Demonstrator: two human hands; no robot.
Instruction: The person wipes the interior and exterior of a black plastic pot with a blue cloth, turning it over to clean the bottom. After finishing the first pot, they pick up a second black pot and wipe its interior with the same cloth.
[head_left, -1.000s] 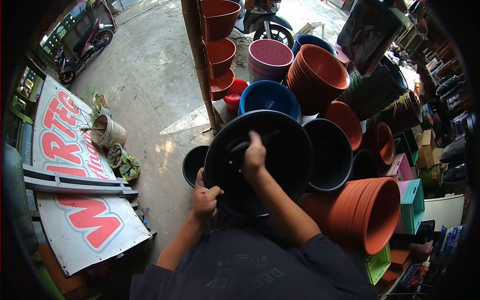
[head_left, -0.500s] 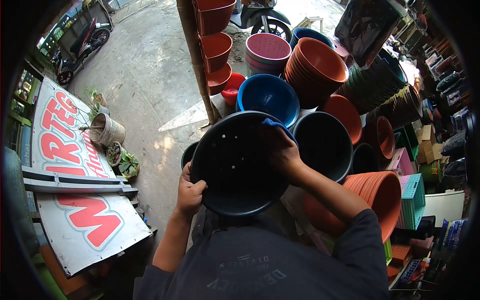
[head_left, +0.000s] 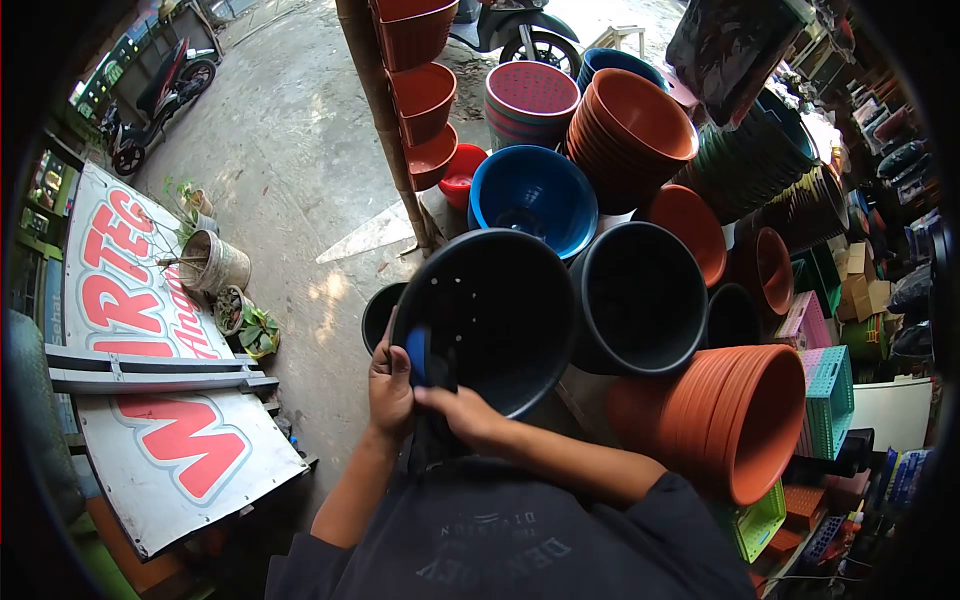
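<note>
Ground (head_left: pixel 275 150) of pale, worn concrete stretches away on the left, seen from above by someone wearing a dark shirt (head_left: pixel 500 535). A long white sign (head_left: pixel 190 440) with red letters leans along the far left. To the right, stacks of pots crowd together: an orange stack (head_left: pixel 690 400) lies on its side, its mouth facing right, and an upright orange stack (head_left: pixel 600 140) is farther off.

Centre, the black pot (head_left: pixel 510 310) is held tilted in front of the person, its mouth turned up toward the viewer. Beside it on the right is a second black pot (head_left: pixel 640 300); just beyond is a blue basin (head_left: pixel 545 190). A smaller dark pot (head_left: pixel 378 312) shows past its left edge.

The left hand (head_left: pixel 390 395) is closed on the near left rim, thumb up. The right hand (head_left: pixel 470 415) is narrow, fingers bunched around what looks like a blue and black cloth (head_left: pixel 418 355). That hand has just come across from the far right of the inside to the near left, so the two hands are now close together at the rim. Smallest are the pale holes (head_left: pixel 458 281) dotting the pot's dark inside.
</note>
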